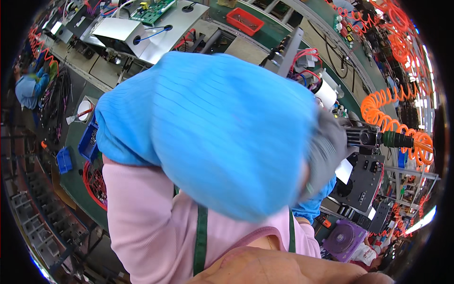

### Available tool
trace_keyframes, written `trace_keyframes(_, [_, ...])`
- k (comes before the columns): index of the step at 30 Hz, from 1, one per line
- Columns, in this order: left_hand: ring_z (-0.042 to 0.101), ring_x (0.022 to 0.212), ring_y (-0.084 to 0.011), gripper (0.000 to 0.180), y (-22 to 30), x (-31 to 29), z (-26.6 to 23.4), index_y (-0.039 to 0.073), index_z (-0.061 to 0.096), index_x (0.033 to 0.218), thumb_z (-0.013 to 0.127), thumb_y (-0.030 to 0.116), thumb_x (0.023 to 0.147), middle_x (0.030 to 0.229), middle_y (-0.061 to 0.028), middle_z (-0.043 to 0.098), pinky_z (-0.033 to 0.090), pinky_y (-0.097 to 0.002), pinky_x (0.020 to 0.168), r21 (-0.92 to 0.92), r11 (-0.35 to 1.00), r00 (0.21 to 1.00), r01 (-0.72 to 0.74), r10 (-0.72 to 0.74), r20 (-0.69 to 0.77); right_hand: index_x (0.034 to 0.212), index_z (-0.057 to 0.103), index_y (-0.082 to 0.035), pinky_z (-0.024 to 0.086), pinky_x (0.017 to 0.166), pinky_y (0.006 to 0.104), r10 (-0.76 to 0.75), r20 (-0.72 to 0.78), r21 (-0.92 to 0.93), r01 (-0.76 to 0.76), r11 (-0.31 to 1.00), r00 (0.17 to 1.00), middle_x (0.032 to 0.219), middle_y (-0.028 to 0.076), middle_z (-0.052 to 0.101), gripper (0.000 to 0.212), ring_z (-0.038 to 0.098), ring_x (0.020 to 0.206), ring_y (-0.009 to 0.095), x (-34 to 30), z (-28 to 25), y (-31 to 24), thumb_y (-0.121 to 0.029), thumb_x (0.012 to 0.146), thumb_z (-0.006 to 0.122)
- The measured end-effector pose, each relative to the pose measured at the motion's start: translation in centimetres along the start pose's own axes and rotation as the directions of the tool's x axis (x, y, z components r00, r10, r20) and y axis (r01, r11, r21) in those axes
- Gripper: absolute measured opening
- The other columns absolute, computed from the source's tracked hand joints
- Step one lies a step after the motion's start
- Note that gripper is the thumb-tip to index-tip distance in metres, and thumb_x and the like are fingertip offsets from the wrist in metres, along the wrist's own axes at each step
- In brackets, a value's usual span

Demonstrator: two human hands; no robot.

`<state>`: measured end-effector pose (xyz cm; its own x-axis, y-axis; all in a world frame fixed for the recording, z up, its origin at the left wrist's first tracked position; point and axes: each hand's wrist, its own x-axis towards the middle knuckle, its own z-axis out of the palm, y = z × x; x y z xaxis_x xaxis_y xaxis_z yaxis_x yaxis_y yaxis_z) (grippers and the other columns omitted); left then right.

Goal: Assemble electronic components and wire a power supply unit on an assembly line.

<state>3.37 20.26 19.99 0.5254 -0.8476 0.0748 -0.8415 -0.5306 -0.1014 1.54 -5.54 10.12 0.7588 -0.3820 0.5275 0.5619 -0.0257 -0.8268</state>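
Observation:
My left arm, in a blue protective sleeve (231, 128), crosses right in front of the camera and hides most of the work. At its end shows my left hand (326, 149) in a grey glove, smeared by motion, with its fingers mostly hidden. Right against the glove is a black hand tool (364, 136). A dark green connector (397, 139) joins the tool to an orange coiled hose (421, 146). Only a bit of my right arm's blue sleeve (314, 204) appears, below the left wrist; the right hand is hidden.
A silver metal housing (177, 33) with a green circuit board (153, 12) stands at the far left, a red parts tray (245, 21) beyond it. Blue bins (64, 160) lie at left. A black panel unit (358, 182) and a purple fan-like unit (344, 240) are at right.

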Motion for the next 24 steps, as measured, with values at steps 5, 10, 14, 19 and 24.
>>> trace_keyframes(5, [0.061,0.077,-0.0219,0.012,1.6,2.6,0.2,0.008,0.065,0.083,0.065,0.016,0.074,0.087,-0.0057,0.063,0.05,-0.035,0.077,0.012,0.999,0.999,-0.042,0.042,-0.004,0.122,0.048,0.005,0.048,0.056,0.0307,0.0,-0.027,0.007,0.0,1.0,1.0,0.075,0.009,0.055,0.051,0.052,0.059,0.016,-0.3,-2.2,0.2,-0.002,0.074,0.059])
trace_keyframes(10, [0.061,0.077,-0.0219,0.012,3.7,5.2,0.4,0.008,0.065,0.083,0.065,0.016,0.074,0.086,-0.0057,0.063,0.05,-0.0353,0.077,0.015,0.998,0.997,-0.064,0.064,0.033,0.123,0.047,0.004,0.048,0.058,0.031,0.04,-0.049,0.04,-0.038,0.998,0.998,0.077,0.009,0.055,0.051,0.052,0.061,0.016,-0.9,-4.7,0.9,-0.004,0.074,0.06])
trace_keyframes(14, [0.062,0.077,-0.022,0.012,5.2,7.1,0.3,0.008,0.065,0.083,0.065,0.016,0.074,0.086,-0.0057,0.063,0.05,-0.0355,0.076,0.027,0.998,0.997,-0.059,0.058,0.057,0.123,0.047,0.004,0.048,0.059,0.0312,0.065,-0.044,0.08,-0.062,0.995,0.997,0.079,0.009,0.055,0.052,0.053,0.063,0.016,-0.8,-6.4,1.4,-0.005,0.075,0.06])
trace_keyframes(19, [0.062,0.077,-0.0221,0.012,6.9,8.1,-0.1,0.008,0.065,0.083,0.064,0.016,0.075,0.085,-0.0058,0.063,0.05,-0.0358,0.075,0.046,0.999,0.998,-0.001,-0.002,0.064,0.124,0.047,0.003,0.048,0.061,0.0315,0.085,0.017,0.138,-0.086,0.987,0.996,0.08,0.01,0.055,0.052,0.053,0.065,0.016,-0.1,-7.7,2.0,-0.007,0.075,0.061])
trace_keyframes(24, [0.062,0.077,-0.0221,0.011,6.9,7.8,-1.0,0.008,0.065,0.083,0.064,0.017,0.075,0.084,-0.0058,0.063,0.05,-0.0361,0.075,0.095,0.994,0.996,0.057,-0.063,0.063,0.125,0.046,0.003,0.048,0.063,0.0317,0.076,0.076,0.214,-0.091,0.973,0.994,0.082,0.01,0.055,0.053,0.053,0.067,0.017,0.9,-6.5,2.7,-0.008,0.076,0.061])
